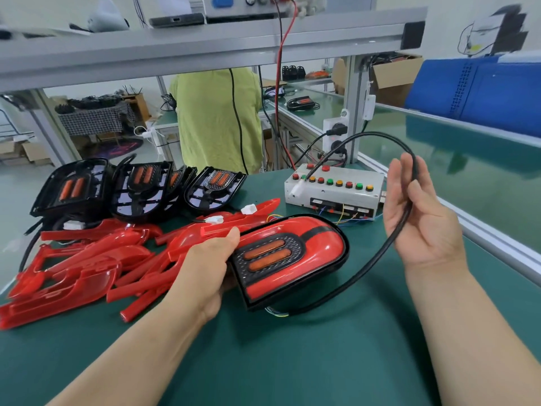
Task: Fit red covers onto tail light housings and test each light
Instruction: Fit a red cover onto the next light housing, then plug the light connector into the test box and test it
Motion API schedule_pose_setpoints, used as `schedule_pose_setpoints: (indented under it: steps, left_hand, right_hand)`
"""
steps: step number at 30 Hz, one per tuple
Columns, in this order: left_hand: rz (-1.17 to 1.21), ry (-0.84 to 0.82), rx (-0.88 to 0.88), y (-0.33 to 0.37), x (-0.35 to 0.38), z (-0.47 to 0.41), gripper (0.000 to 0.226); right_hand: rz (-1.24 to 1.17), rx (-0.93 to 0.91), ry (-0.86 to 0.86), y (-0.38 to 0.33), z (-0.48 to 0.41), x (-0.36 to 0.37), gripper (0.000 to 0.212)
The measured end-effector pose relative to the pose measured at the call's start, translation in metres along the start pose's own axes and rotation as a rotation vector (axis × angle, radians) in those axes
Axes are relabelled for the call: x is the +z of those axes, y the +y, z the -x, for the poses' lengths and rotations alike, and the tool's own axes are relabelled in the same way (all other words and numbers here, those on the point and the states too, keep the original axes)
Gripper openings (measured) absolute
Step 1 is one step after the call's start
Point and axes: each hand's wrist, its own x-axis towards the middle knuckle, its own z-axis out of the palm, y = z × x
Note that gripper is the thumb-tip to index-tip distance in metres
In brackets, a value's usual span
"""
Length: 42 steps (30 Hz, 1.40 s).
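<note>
Centre of the frame: a light (304, 256) with its red cover already fitted, held low over the green worktop (292, 361). I cannot tell whether its near edge rests on the surface. My left grip (210, 259) clasps its left edge, thumb on top and fingers underneath.

The light's long axis runs from lower left to upper right. Its rounded end points to the upper right, toward the test box (336, 197). Its flat end points to the lower left, toward me. The red face is turned up and tilted my way, with two orange strips in a black mesh panel near my thumb.

A black cable (377, 259) leaves the flat end and loops right, up into my right grip (421, 218). That grip is raised, palm toward me, pinching the cable lightly between nearly straight fingers. The cable then arches left, and its white plug (296, 191) hangs over the box's left end, not plugged in as far as I can see.

I judge that fitting is done for this unit and testing is in hand. The next move calls for guiding the plug into a socket on the box, holding the light steady, and then pressing the coloured buttons.

At left lies a heap of loose red covers (87, 265), with bare black housings (140, 189) behind it.
</note>
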Motion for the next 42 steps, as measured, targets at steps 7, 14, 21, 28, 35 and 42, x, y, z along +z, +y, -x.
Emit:
schedule_pose_setpoints:
  steps: [7,14,21,28,35,42]
  left_hand:
    - [-0.124,-0.043,0.058,-0.01,0.011,0.002,0.031]
    - [-0.085,-0.034,0.032,-0.007,0.012,0.003,0.035]
    - [0.173,-0.074,-0.064,0.002,0.002,-0.011,0.047]
    - [-0.094,-0.275,-0.124,-0.002,0.008,-0.005,0.061]
    - [-0.183,-0.258,-0.018,0.002,0.012,0.004,0.044]
    - [-0.841,0.008,0.388,0.0,0.016,0.004,0.017]
  right_hand:
    - [0.028,0.142,-0.155,0.005,0.005,0.002,0.041]
    - [0.189,0.19,-0.125,0.008,0.002,0.001,0.039]
    - [0.504,0.039,0.163,0.017,-0.005,-0.005,0.035]
    - [0.608,-0.154,0.362,0.029,-0.005,0.001,0.031]
    - [0.851,-0.037,0.154,0.035,-0.005,-0.001,0.025]
    - [0.799,0.098,0.054,0.029,-0.005,-0.002,0.008]
